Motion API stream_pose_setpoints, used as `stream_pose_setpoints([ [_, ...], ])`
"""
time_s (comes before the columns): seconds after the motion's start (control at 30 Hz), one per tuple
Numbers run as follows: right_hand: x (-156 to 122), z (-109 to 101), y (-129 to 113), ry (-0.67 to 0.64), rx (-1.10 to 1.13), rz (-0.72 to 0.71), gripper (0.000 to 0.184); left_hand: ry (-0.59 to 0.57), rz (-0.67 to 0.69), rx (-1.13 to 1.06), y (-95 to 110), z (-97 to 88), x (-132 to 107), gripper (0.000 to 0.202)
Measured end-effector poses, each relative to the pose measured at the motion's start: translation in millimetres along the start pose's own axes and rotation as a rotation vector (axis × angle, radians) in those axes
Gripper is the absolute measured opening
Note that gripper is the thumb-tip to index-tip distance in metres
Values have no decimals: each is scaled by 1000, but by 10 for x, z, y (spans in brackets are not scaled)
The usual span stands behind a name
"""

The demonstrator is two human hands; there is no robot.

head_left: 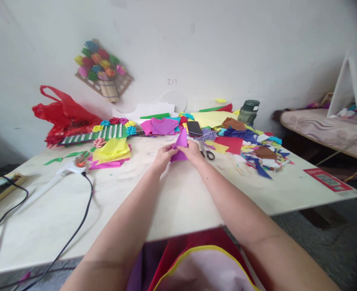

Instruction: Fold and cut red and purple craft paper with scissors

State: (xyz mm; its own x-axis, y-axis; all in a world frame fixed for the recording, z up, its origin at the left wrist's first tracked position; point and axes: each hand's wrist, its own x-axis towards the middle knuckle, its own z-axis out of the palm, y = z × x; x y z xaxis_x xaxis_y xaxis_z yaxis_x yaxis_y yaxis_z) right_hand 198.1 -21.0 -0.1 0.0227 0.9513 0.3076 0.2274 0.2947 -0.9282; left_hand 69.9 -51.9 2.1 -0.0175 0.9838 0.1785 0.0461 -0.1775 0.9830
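Between my two hands, over the middle of the white table, is a piece of purple paper [181,140] that looks folded, with a pointed tip at the top. My left hand [165,155] pinches its left side. On the right side, my right hand [192,151] grips it, thumb near the left fingertips. Black-handled scissors [209,155] lie just beside my right hand. Behind the paper are a dark phone [194,129] and a pile of magenta sheets [160,126]. Some fingers are hidden behind the paper.
Yellow sheets [112,150] and a hot glue gun [75,165] with a black cord lie left. A red plastic bag [65,111] and a green rack of paper flowers [106,132] stand behind. Right are paper scraps [265,152] and a green bottle [249,112].
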Motion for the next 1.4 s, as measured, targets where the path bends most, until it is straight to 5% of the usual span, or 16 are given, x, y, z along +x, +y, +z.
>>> stream_pose_setpoints([
  [0.13,-22,-19,-43,-35,-89,-31,15,40,-155,-59,8,-163,62,12],
  [0.23,-8,-25,-13,-58,-67,-29,15,73,-256,-109,-15,-310,100,20],
  [0.53,-21,-22,38,-310,450,169,27,58,-376,-248,-65,-545,97,19],
  [0.8,2,-27,55,-216,540,223,25,121,-372,-407,-92,-379,110,17],
  [0.87,10,-20,69,-212,535,216,25,77,-353,-460,-59,-293,85,10],
  [1.0,10,-14,68,-219,505,191,26,-78,-283,-480,13,-194,18,30],
  [1.17,26,0,71,-195,424,159,27,17,-258,-439,-52,-213,40,30],
  [1.4,58,38,183,-46,24,52,76,161,-179,-489,-171,-218,124,18],
])
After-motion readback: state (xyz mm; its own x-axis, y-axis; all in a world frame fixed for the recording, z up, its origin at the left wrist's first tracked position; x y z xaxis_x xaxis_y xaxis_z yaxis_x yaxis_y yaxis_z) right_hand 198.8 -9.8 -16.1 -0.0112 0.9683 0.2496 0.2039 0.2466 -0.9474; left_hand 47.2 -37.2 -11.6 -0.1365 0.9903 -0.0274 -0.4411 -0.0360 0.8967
